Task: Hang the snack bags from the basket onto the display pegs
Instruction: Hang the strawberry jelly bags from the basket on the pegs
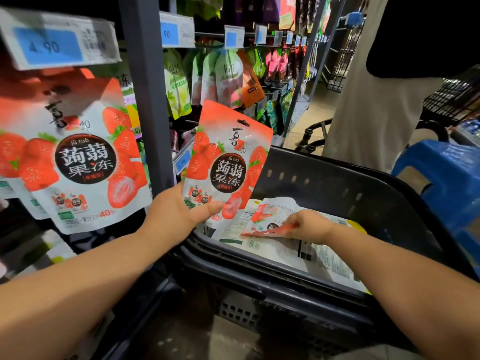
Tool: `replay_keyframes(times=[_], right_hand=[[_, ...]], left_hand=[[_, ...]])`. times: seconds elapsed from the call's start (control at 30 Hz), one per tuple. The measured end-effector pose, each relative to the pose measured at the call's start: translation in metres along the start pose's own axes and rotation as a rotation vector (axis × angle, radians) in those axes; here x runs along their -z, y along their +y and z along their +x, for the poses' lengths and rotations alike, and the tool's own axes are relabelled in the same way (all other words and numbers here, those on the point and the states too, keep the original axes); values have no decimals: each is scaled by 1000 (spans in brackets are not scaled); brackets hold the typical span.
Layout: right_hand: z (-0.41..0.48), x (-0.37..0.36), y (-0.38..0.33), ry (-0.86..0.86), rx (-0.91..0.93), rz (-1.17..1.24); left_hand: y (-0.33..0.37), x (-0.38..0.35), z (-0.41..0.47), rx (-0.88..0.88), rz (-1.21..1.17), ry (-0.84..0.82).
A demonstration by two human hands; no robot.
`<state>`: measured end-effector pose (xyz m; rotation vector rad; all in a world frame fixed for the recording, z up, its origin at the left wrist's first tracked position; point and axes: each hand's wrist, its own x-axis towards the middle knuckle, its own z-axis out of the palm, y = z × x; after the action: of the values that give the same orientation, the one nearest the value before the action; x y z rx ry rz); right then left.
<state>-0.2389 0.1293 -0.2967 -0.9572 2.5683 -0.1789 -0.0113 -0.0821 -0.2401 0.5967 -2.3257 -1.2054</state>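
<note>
Two strawberry bags handled. Head view: my left hand (179, 211) clasps upright bag (226, 162), centre; right hand (309, 226) pinches second bag (265, 215) in basket (337, 175), 4 o'clock. Pick-up step, I judge; next, hang-hole (242, 122) onto peg beside hung bags (78, 157), 9 o'clock.

Basket (324, 175) low centre-right, just right of rack post (148, 100). In basket: flat-lying bags (324, 253), right hand (309, 226) above them, pinching edge of topmost bag (265, 219). Over basket's left rim: upright bag (228, 162), gripped at lower corner by left hand (179, 211). Left of post: hung bag (78, 157) under price tag (57, 40). Behind post, farther along rack: row of hung pouches (223, 76). Behind basket, to right: standing person (376, 100); stool (446, 172) at basket's far right side.
</note>
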Motion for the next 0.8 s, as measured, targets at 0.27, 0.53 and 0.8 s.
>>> replay_keyframes(times=[0.27, 0.53, 0.8], right_hand=[[-16, 39, 2, 383, 73, 1036], [-16, 42, 1, 347, 26, 1234], [-12, 28, -3, 195, 129, 1144]], left_hand=[[-1, -1, 0, 25, -37, 24], [-1, -1, 0, 56, -16, 20], [1, 0, -1, 43, -38, 16]])
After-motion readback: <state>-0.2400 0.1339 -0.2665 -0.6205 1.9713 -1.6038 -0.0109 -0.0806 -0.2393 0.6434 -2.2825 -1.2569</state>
